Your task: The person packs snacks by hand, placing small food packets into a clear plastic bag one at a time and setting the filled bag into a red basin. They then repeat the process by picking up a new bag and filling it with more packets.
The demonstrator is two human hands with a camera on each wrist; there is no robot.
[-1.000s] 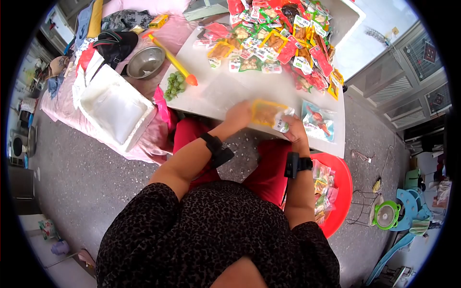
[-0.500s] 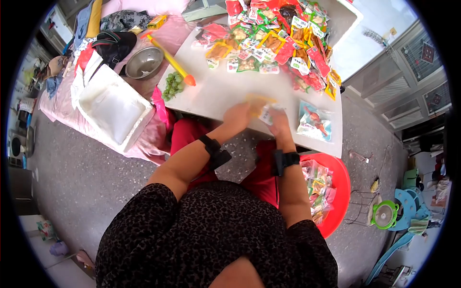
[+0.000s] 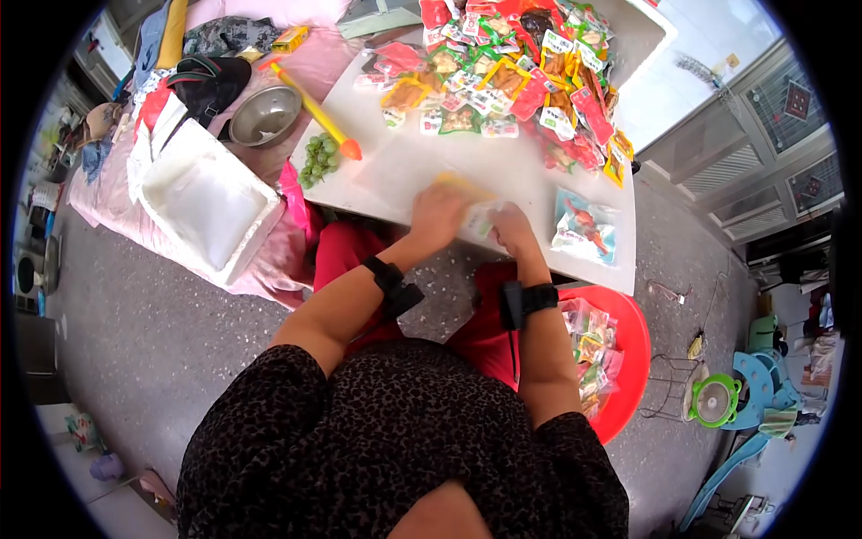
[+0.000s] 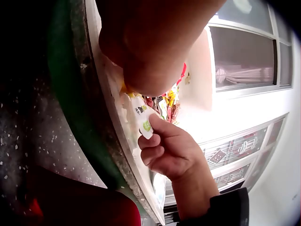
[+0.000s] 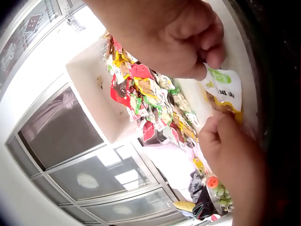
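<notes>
Both hands hold one small snack packet [image 3: 479, 217] over the front edge of the white table [image 3: 395, 148]. It has a yellow border and a white end with green print [image 5: 230, 87]. My left hand [image 3: 437, 216] grips the yellow-bordered end, its thumb lying against it in the right wrist view. At the white end, my right hand [image 3: 514, 230] pinches a corner between thumb and curled fingers [image 4: 151, 154]. The packet is blurred in the head view. To the right of the hands lies a blue and white bag [image 3: 584, 229] with a red picture.
A heap of colourful snack packets [image 3: 503, 76] covers the table's back. Green grapes [image 3: 320, 160] and a yellow stick with an orange tip [image 3: 314, 108] lie at its left. A red basin [image 3: 633, 359] with bagged packets stands below right. A white foam box [image 3: 260, 225] sits left.
My right hand has moved left, closer to my left hand, and the packet has shifted left with it. My left hand keeps its grip and has moved slightly left.
</notes>
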